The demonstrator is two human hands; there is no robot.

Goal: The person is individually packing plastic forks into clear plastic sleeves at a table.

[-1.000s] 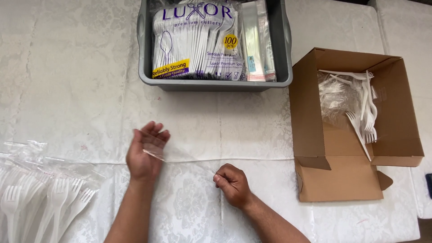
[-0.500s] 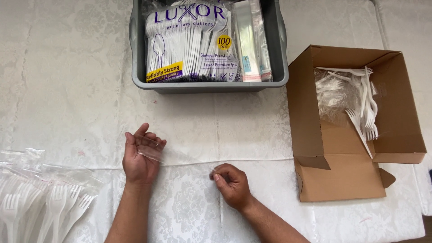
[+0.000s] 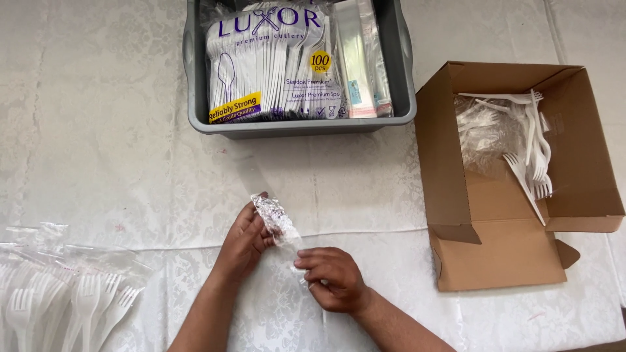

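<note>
Crinkled glossy clear plastic film (image 3: 275, 218) between both hands, just below smooth matt grey plastic bin (image 3: 195, 114), shiny printed cutlery pack (image 3: 274, 65) inside bin, matt brown cardboard box (image 3: 502, 254) right of bin, white damask-patterned tablecloth (image 3: 98, 130) beneath, glossy white plastic forks (image 3: 78, 303) lower left of bin

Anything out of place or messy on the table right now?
Nothing spilled or damaged. The left hand and right hand hold a crumpled clear wrapper. White forks lie jumbled with loose plastic in the cardboard box, untidy rather than wrong.
</note>
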